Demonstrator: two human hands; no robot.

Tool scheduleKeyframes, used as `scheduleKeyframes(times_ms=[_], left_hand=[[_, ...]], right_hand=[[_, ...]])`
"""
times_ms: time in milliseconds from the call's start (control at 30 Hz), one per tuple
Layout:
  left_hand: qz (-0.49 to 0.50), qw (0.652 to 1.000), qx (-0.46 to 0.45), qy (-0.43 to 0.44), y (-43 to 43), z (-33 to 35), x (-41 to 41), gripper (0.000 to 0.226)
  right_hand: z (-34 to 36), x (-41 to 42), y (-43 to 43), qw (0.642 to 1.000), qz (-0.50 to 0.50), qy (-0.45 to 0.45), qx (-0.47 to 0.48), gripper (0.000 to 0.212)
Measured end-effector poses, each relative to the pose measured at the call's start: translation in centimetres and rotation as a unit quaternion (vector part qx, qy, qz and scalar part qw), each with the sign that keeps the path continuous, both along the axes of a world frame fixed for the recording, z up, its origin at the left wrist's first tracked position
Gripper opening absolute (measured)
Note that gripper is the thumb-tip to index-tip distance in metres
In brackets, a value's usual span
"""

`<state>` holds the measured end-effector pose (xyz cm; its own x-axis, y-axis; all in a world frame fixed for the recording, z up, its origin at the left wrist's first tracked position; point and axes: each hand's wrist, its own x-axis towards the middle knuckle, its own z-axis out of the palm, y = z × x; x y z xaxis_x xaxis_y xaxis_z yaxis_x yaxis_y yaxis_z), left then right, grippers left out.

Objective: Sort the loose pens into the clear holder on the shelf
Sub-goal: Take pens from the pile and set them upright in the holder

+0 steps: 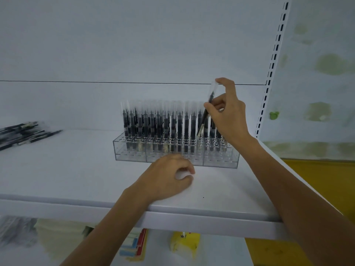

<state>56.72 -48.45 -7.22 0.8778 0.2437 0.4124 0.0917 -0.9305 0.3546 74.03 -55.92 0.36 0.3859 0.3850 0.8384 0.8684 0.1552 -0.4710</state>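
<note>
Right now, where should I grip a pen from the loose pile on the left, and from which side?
Probably the pen sticking out at the right of the loose pile: pinch its free end from above and the right. It lies flat on the shelf, clear of the others.

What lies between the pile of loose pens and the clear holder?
Nothing: in the head view, only bare white shelf separates the loose pens from the clear holder.
</note>
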Motion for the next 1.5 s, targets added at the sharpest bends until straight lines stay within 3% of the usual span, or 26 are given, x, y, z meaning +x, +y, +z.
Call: scheduleKeyframes(times_ms=[167,333,500,633,833,900,1000,1100,1333,1500], left_hand=[[-0.001,1.0,0.012,-0.009,0.1,-0.1,0.1,0.017],[-0.004,1.0,0.021,-0.005,0.0,-0.1,0.1,0.019],[-0.009,1.0,0.023,-0.007,0.1,-0.2,0.0,0.02],[-0.012,1.0,0.016,-0.006,0.1,-0.2,0.0,0.02],[0.007,1.0,0.002,-0.022,0.3,0.7,-0.5,0.017],[0.022,0.999,0.034,-0.018,0.8,1.2,-1.6,0.016],[0.048,0.995,0.084,-0.031,3.3,1.5,-5.2,0.018],[0.092,0.992,0.073,-0.053,7.4,2.2,-10.5,0.017],[0.245,0.968,0.024,-0.051,16.7,2.7,-27.6,0.013],[0.337,0.938,-0.045,-0.064,21.8,2.0,-39.2,0.012]], right_hand=[[-0.6,0.8,-0.5,0.999,-0.029,0.008,0.014,0.054],[-1.9,-0.3,0.1,0.994,-0.009,-0.041,-0.102,0.056],[-1.6,-0.9,0.4,0.988,-0.055,-0.054,-0.132,0.054],[-2.1,-1.7,0.2,0.969,-0.081,-0.086,-0.215,0.057],[-1.7,-2.6,-0.5,0.953,-0.153,-0.06,-0.254,0.069],[-1.6,-3.8,-0.7,0.953,-0.164,-0.057,-0.25,0.075],[-1.0,-6.6,0.1,0.967,-0.162,-0.056,-0.189,0.072],[-0.2,-11.1,2.9,0.978,-0.121,-0.064,-0.156,0.06],[-3.4,-26.2,16.0,0.975,0.04,-0.065,-0.208,0.033],[-4.6,-35.9,25.0,0.948,0.146,-0.072,-0.274,0.023]])
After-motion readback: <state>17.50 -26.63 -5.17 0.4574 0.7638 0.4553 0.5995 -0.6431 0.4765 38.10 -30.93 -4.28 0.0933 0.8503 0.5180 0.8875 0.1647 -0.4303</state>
